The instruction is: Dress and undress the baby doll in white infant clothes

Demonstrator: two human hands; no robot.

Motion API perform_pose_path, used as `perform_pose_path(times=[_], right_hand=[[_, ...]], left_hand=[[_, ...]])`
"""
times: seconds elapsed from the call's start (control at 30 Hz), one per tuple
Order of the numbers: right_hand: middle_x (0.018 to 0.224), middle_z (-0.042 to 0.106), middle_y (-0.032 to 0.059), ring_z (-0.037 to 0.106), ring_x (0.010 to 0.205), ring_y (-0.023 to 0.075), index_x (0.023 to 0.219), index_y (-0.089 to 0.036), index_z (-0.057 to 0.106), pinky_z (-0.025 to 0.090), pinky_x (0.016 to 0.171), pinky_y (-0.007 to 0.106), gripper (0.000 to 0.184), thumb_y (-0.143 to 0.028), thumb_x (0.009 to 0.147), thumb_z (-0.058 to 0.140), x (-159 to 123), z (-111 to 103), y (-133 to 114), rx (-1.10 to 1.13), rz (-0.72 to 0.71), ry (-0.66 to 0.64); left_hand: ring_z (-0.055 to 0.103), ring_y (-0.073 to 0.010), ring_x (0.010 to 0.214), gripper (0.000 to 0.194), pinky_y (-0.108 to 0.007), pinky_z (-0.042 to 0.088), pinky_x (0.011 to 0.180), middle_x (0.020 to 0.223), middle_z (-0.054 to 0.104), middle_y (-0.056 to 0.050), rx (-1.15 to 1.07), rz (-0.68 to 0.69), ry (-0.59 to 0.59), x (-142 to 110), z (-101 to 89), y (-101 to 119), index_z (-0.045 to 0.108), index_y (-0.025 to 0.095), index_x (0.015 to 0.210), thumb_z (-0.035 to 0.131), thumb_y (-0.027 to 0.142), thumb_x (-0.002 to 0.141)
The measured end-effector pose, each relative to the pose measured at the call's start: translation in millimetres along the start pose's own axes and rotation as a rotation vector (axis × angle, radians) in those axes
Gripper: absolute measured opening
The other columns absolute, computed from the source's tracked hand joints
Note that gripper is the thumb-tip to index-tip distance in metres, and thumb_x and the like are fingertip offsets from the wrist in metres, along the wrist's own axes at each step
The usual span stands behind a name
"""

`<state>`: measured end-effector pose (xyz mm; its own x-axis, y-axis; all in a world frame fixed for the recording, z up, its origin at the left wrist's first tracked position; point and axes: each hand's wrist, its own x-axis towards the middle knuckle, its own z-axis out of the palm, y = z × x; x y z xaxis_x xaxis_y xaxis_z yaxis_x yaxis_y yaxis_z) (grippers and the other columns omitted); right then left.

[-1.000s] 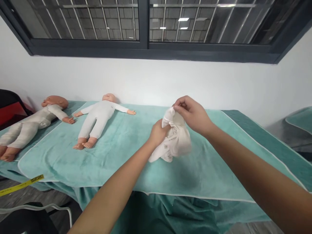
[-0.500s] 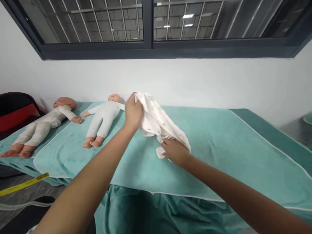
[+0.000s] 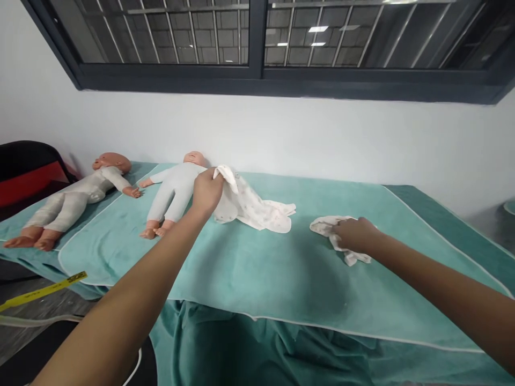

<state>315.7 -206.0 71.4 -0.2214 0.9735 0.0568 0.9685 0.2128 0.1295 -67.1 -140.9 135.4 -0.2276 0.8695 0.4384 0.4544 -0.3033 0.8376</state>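
My left hand [image 3: 208, 190] is closed on one end of a white patterned baby garment [image 3: 257, 210], raised a little above the bed. The garment's other end trails to the right onto the green cover. Farther right, my right hand [image 3: 356, 235] grips a second, crumpled white patterned garment [image 3: 336, 228] low over the cover; its exact kind cannot be made out in the folds. The two garments are apart. Just left of my left hand, a baby doll [image 3: 177, 185] in a pale bodysuit lies on its back, its arm on that side partly hidden.
Another baby doll [image 3: 76, 198] with a whitish cloth body lies at the far left. A green cover [image 3: 273, 284] spreads over the bed against the white wall, below a dark-framed window [image 3: 257, 80]. A yellow strap [image 3: 44, 291] and a black-and-red item [image 3: 32, 182] are at the left.
The garments, bunched together before, are now separated. My right hand has moved right with the smaller one, while my left hand has shifted slightly left and lower with the other.
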Motion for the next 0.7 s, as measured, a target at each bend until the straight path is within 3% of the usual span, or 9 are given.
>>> perform_pose_path(times=[0.03, 0.1, 0.23, 0.27, 0.33, 0.43, 0.5, 0.6, 0.7], right_hand=[[0.077, 0.069, 0.0068, 0.067, 0.074, 0.0248, 0.071, -0.022, 0.067, 0.048, 0.066, 0.035, 0.003, -0.022, 0.069, 0.065, -0.4, -5.4, -9.0, -0.025, -0.072, -0.062], [0.103, 0.07, 0.0097, 0.068, 0.087, 0.0274, 0.101, -0.023, 0.069, 0.051, 0.071, 0.038, 0.026, -0.031, 0.076, 0.066, 0.5, -21.2, -40.1, 0.061, -0.165, -0.081], [0.149, 0.042, 0.0112, 0.055, 0.122, 0.0287, 0.148, -0.028, 0.032, 0.054, 0.085, 0.04, 0.078, -0.043, 0.08, 0.068, 13.2, -62.9, -121.4, 0.592, -0.215, 0.183], [0.147, 0.043, 0.0115, 0.054, 0.124, 0.0289, 0.148, -0.027, 0.031, 0.054, 0.088, 0.041, 0.083, -0.043, 0.077, 0.071, 18.8, -72.5, -138.5, 0.744, -0.198, 0.231], [0.13, 0.059, 0.0094, 0.058, 0.118, 0.0263, 0.141, -0.024, 0.041, 0.053, 0.093, 0.041, 0.07, -0.038, 0.079, 0.07, 31.7, -88.7, -164.1, 1.047, -0.205, 0.264], [0.108, 0.068, 0.0049, 0.062, 0.11, 0.0229, 0.127, -0.021, 0.054, 0.051, 0.098, 0.041, 0.048, -0.03, 0.082, 0.067, 49.6, -104.7, -180.3, 1.406, -0.205, 0.321], [0.103, 0.07, 0.0038, 0.064, 0.105, 0.0234, 0.12, -0.021, 0.058, 0.055, 0.092, 0.041, 0.041, -0.033, 0.081, 0.068, 58.0, -109.7, -179.9, 1.644, -0.115, 0.323], [0.105, 0.071, 0.003, 0.065, 0.107, 0.0226, 0.116, -0.023, 0.059, 0.059, 0.086, 0.039, 0.038, -0.044, 0.085, 0.065, 65.0, -106.3, -171.0, 2.007, -0.007, 0.285], [0.108, 0.071, 0.0012, 0.064, 0.11, 0.0178, 0.11, -0.024, 0.061, 0.059, 0.089, 0.031, 0.03, -0.044, 0.087, 0.063, 64.2, -87.0, -162.6, 2.239, 0.013, 0.261]], left_hand=[[0.04, -0.0135, 0.059, 0.026, -0.026, 0.027, 0.055, 0.054, 0.048, 0.002, -0.01, 0.008, -0.04, -0.7, 2.0, 3.3, 0.047, 0.019, 0.055, 0.052, 0.025, 0.08], [0.042, -0.0132, 0.059, 0.022, -0.025, 0.028, 0.054, 0.055, 0.05, 0.002, -0.05, 0.017, -0.149, -3.2, 6.7, 15.0, 0.052, 0.018, 0.056, 0.053, 0.022, 0.078], [0.051, -0.0138, 0.062, 0.013, -0.024, 0.037, 0.056, 0.063, 0.058, 0.001, -0.196, 0.014, -0.429, -18.7, 14.0, 56.8, 0.063, 0.017, 0.069, 0.057, 0.024, 0.078], [0.055, -0.0147, 0.065, 0.012, -0.025, 0.041, 0.058, 0.069, 0.062, 0.0, -0.252, 0.017, -0.477, -25.0, 14.1, 70.0, 0.066, 0.017, 0.076, 0.058, 0.025, 0.079], [0.063, -0.0176, 0.078, 0.016, -0.027, 0.048, 0.067, 0.084, 0.068, -0.002, -0.341, 0.07, -0.537, -38.4, 10.9, 95.8, 0.068, 0.018, 0.091, 0.063, 0.027, 0.078], [0.065, -0.0224, 0.1, 0.024, -0.032, 0.051, 0.087, 0.101, 0.069, -0.004, -0.393, 0.204, -0.459, -54.3, -1.7, 118.9, 0.068, 0.021, 0.101, 0.069, 0.028, 0.077], [0.062, -0.0234, 0.111, 0.026, -0.035, 0.05, 0.094, 0.11, 0.068, -0.004, -0.412, 0.265, -0.317, -59.7, -11.0, 113.6, 0.066, 0.023, 0.106, 0.067, 0.028, 0.08], [0.058, -0.022, 0.12, 0.031, -0.036, 0.046, 0.101, 0.123, 0.064, -0.005, -0.415, 0.216, -0.141, -65.1, -16.2, 72.7, 0.06, 0.025, 0.115, 0.063, 0.032, 0.085], [0.06, -0.0236, 0.114, 0.047, -0.036, 0.05, 0.094, 0.123, 0.064, -0.007, -0.384, -0.038, -0.292, -78.8, -5.1, 15.4, 0.057, 0.024, 0.12, 0.071, 0.034, 0.077]])
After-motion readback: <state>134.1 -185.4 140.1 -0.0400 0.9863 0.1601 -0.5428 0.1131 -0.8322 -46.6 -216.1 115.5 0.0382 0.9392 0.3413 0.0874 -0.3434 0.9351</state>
